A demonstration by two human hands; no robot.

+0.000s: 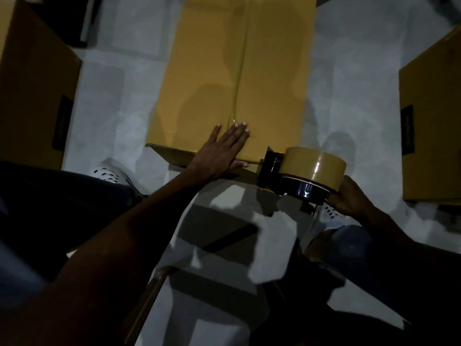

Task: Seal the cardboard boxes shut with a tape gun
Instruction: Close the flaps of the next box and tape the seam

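A tall cardboard box (272, 78) lies on the floor straight ahead, its two top flaps meeting along a centre seam (240, 71). My left hand (219, 152) presses flat on the near end of the flaps, fingers straight, right at the seam. My right hand (349, 198) grips the handle of a black tape gun (296, 182) that carries a brown tape roll (315, 166). The gun's front end sits at the box's near right edge.
Another cardboard box (32, 86) stands at the left and a third one (434, 116) at the right, both with dark labels. The floor (112, 96) is pale tile. My legs and white perforated shoes (109, 172) are below the box.
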